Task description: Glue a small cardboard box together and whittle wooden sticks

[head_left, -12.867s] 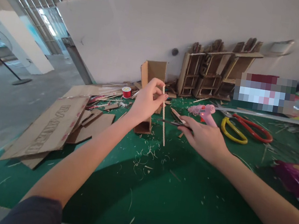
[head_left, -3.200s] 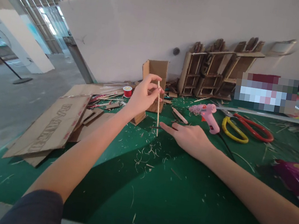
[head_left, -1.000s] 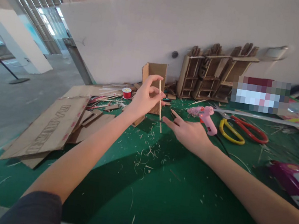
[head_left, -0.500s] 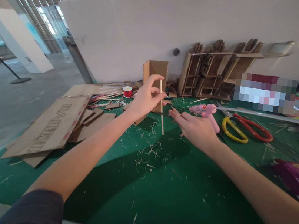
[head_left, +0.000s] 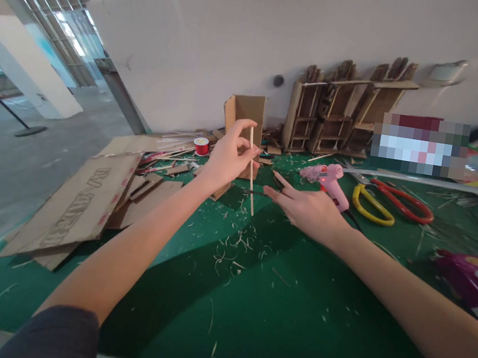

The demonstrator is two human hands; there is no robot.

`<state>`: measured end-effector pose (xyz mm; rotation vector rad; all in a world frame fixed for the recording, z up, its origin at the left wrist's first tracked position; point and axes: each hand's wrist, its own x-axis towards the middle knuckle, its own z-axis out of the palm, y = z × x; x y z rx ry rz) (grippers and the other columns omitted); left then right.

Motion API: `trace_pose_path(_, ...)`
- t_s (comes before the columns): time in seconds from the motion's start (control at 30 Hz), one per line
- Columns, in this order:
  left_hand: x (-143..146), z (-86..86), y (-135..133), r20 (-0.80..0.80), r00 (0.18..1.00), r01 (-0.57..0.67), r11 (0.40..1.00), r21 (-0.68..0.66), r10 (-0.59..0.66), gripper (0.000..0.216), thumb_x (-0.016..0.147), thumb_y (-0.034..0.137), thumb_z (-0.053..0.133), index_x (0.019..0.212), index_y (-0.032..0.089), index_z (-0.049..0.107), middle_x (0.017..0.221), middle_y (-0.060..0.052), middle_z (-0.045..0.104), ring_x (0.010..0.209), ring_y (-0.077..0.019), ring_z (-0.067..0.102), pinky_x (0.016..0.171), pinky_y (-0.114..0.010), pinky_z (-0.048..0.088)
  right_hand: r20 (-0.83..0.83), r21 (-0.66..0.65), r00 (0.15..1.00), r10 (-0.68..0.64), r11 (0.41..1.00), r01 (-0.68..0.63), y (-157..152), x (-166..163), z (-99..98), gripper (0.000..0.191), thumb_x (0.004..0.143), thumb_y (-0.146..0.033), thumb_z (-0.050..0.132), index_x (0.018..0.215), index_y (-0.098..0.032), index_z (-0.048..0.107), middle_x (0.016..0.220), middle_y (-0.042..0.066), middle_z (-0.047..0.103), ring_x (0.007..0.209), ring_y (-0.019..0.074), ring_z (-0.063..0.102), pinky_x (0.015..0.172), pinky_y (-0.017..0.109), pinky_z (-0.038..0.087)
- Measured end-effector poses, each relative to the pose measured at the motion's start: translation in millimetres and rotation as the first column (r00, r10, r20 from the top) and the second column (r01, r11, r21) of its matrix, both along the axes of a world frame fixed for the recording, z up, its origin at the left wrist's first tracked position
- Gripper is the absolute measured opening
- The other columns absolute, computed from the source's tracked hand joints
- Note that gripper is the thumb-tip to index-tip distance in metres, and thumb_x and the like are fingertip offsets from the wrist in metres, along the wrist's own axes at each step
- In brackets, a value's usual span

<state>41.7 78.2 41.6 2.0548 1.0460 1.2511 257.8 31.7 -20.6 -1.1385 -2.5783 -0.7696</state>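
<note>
Between the thumb and fingers of my left hand (head_left: 232,157) is a thin, pale wooden stick (head_left: 251,194). It stands nearly upright, its lower end tilted slightly right over the green tabletop. My right hand (head_left: 308,210) is just to the right of it, fingers bent with the thumb side toward the stick. A thin dark sliver (head_left: 257,192) shows at those fingertips and reaches toward the stick; its kind is too blurred to make out. Curled wood shavings (head_left: 236,241) lie scattered below both hands. Behind my left hand stands a folded cardboard piece (head_left: 252,108).
A pink glue gun (head_left: 332,181) and large scissors with red and yellow handles (head_left: 374,206) lie right. Flattened cardboard (head_left: 78,203) and a red thread spool (head_left: 201,147) are left. Cardboard shelf models (head_left: 333,118) lean on the wall. A purple device (head_left: 466,279) sits far right.
The stick's lower end has shifted slightly left. My right hand has moved a little left and down, and the thin dark sliver now shows by the stick. The view has shifted slightly.
</note>
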Motion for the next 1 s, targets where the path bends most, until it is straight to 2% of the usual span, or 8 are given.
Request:
trace_pose_path(0.1, -1.0, 1.3, -0.6, -0.006, 1.0, -0.015, 1.0, -0.007, 0.015, 0.039, 0.088, 0.022, 0.054, 0.124, 0.029, 0.04, 0.084, 0.002, 0.067, 0.065, -0.0126, 0.069, 0.067, -0.028, 0.055, 0.087, -0.063, 0.995, 0.058, 0.997, -0.052, -3.3, -6.4, -1.4, 0.053, 0.086, -0.01, 0.042, 0.135, -0.03, 0.05, 0.095, 0.003, 0.07, 0.062, 0.0114, 0.06, 0.044, 0.026, 0.017)
trace_pose_path(0.23, 0.6, -1.4, 1.2, 0.009, 1.0, 0.002, 1.0, -0.017, -0.002, 0.039, 0.088, 0.019, 0.054, 0.123, 0.028, 0.04, 0.082, 0.002, 0.067, 0.062, -0.0114, 0.068, 0.068, -0.027, 0.055, -0.037, 0.02, 0.998, -0.049, 0.999, 0.05, -1.7, -5.1, 1.7, 0.053, 0.088, -0.013, 0.039, 0.139, -0.027, 0.047, 0.112, 0.008, 0.068, 0.065, 0.0116, 0.06, 0.044, 0.026, 0.019)
trace_pose_path(0.3, 1.8, -4.0, 2.6, 0.026, 1.0, 0.017, 0.999, -0.033, -0.016, 0.039, 0.088, 0.018, 0.053, 0.123, 0.027, 0.039, 0.083, 0.002, 0.066, 0.061, -0.0108, 0.068, 0.066, -0.027, 0.055, -0.082, 0.004, 0.996, -0.042, 0.999, 0.043, -1.4, -2.5, 1.9, 0.05, 0.09, -0.016, 0.038, 0.138, -0.027, 0.048, 0.116, 0.009, 0.066, 0.067, 0.0121, 0.061, 0.045, 0.025, 0.022)
trace_pose_path(0.43, 1.6, -6.3, 3.6, 0.028, 0.999, 0.02, 0.998, -0.062, -0.018, 0.04, 0.088, 0.018, 0.053, 0.124, 0.028, 0.039, 0.085, 0.001, 0.066, 0.062, -0.0115, 0.068, 0.065, -0.026, 0.055, 0.04, -0.156, 0.995, 0.093, 0.984, -0.086, -7.1, -6.0, 0.1, 0.05, 0.088, -0.014, 0.041, 0.134, -0.031, 0.053, 0.095, 0.003, 0.071, 0.061, 0.0112, 0.059, 0.046, 0.024, 0.024)
trace_pose_path(0.5, 1.1, -5.9, 3.2, 0.019, 1.0, 0.013, 0.998, -0.054, -0.012, 0.04, 0.088, 0.02, 0.054, 0.124, 0.028, 0.039, 0.085, 0.0, 0.067, 0.063, -0.0119, 0.068, 0.065, -0.027, 0.055, 0.07, -0.18, 0.994, 0.09, 0.981, -0.076, -8.9, -8.9, 1.2, 0.054, 0.085, -0.01, 0.042, 0.134, -0.031, 0.052, 0.089, 0.002, 0.071, 0.058, 0.0103, 0.058, 0.047, 0.023, 0.024)
trace_pose_path(0.67, 1.9, -6.0, 3.5, 0.022, 0.999, 0.043, 0.999, -0.023, -0.042, 0.041, 0.088, 0.018, 0.052, 0.126, 0.029, 0.039, 0.086, 0.001, 0.066, 0.065, -0.0115, 0.068, 0.069, -0.028, 0.056, -0.066, -0.041, 0.997, -0.028, 0.999, 0.025, -2.4, -3.0, 4.1, 0.051, 0.088, -0.014, 0.042, 0.136, -0.028, 0.05, 0.114, 0.009, 0.067, 0.061, 0.0112, 0.059, 0.045, 0.024, 0.022)
trace_pose_path(0.9, -0.3, -6.4, 4.4, 0.044, 0.998, 0.045, 0.995, -0.088, -0.041, 0.042, 0.089, 0.018, 0.053, 0.127, 0.027, 0.037, 0.092, -0.002, 0.067, 0.066, -0.0126, 0.069, 0.068, -0.028, 0.056, 0.093, -0.127, 0.989, 0.116, 0.986, -0.104, -7.6, -3.5, 1.2, 0.049, 0.088, -0.014, 0.042, 0.133, -0.029, 0.053, 0.083, 0.001, 0.068, 0.055, 0.0096, 0.054, 0.045, 0.026, 0.015)
trace_pose_path(1.0, 0.8, -6.9, 4.0, 0.039, 0.997, 0.071, 0.995, -0.066, -0.069, 0.042, 0.09, 0.019, 0.052, 0.128, 0.028, 0.036, 0.093, -0.002, 0.067, 0.068, -0.0125, 0.069, 0.07, -0.028, 0.056, 0.069, -0.065, 0.997, 0.028, 0.998, -0.024, -8.4, -5.5, 4.3, 0.056, 0.085, -0.008, 0.041, 0.137, -0.026, 0.048, 0.089, 0.004, 0.068, 0.055, 0.0094, 0.053, 0.045, 0.026, 0.014)
